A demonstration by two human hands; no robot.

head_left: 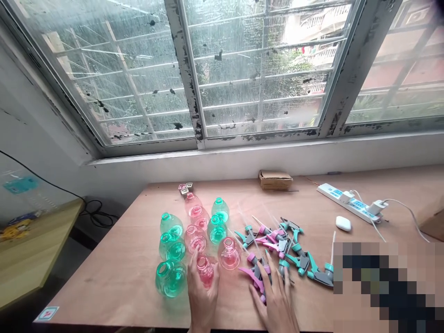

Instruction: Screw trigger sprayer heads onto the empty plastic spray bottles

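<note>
My left hand (201, 303) is wrapped round a small clear pink bottle (206, 272), thumb on one side and fingers on the other. The bottle stands upright, its open neck facing up. Beside it are more pink bottles (229, 254) and several green bottles (171, 278), all without tops. My right hand (276, 298) has its fingers spread over a pink and grey spray trigger head (255, 277) at the near edge of a pile. Whether the fingertips press on it I cannot tell. Further pink and green trigger heads (302, 262) with thin tubes lie around the hand.
A cardboard box (275, 180) sits by the window wall. Small dark-sided blocks (185, 188) stand behind the bottles. To the right are a white power strip (350, 202) with plugged-in cables and a white case (343, 224). The lower right corner is pixelated.
</note>
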